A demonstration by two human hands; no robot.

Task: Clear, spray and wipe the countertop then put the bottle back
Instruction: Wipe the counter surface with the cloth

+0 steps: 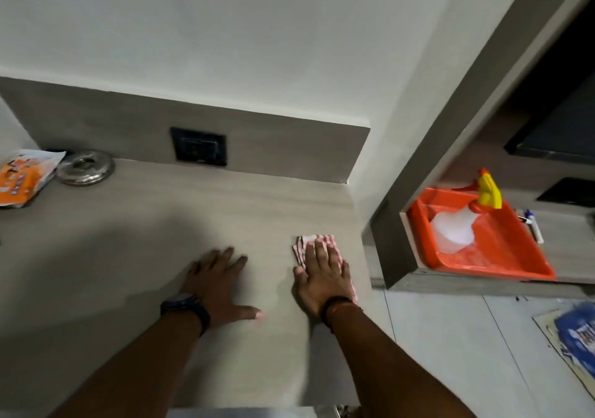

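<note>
My right hand (323, 277) lies flat, fingers together, pressing a folded red-and-white checked cloth (302, 245) onto the grey countertop (225, 211) near its right edge. My left hand (219, 284) rests palm down on the bare counter to the left of it, fingers spread, holding nothing. The spray bottle (457, 227), translucent white with a yellow and orange trigger head, lies tilted in an orange tray (515, 256) on a lower shelf to the right, apart from both hands.
A steel lid (86, 168) and an orange-and-white packet (24, 176) sit at the counter's far left by the backsplash. A black wall socket (199, 146) is set in the backsplash. Pens (533, 224) lie beside the tray. A blue packet (576, 330) lies on the tiled floor.
</note>
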